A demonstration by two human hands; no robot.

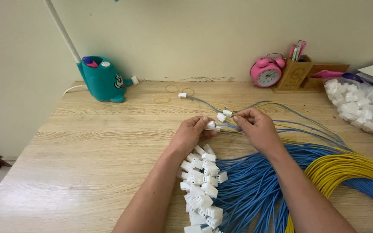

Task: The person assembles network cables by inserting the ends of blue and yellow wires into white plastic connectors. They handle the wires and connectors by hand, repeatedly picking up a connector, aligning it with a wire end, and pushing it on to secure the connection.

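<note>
My left hand (191, 133) pinches a small white plastic connector (211, 125) between thumb and fingers. My right hand (255, 127) grips thin blue wires (227, 128) close to that connector, its fingertips near two more white connectors (223, 115). Below my hands lies a pile of white connectors (201, 185) fitted to a thick bundle of blue wires (249, 183). A yellow wire bundle (346, 170) curves along the right side. One wired connector (182, 95) lies alone farther back on the wooden table (96, 146).
A teal cartoon-shaped lamp base (103, 79) with a white arm stands at the back left. A pink alarm clock (266, 73) and a wooden pen holder (298, 73) sit against the wall. A clear bag of loose white connectors (359, 105) lies at the right. Rubber bands (169, 92) lie nearby.
</note>
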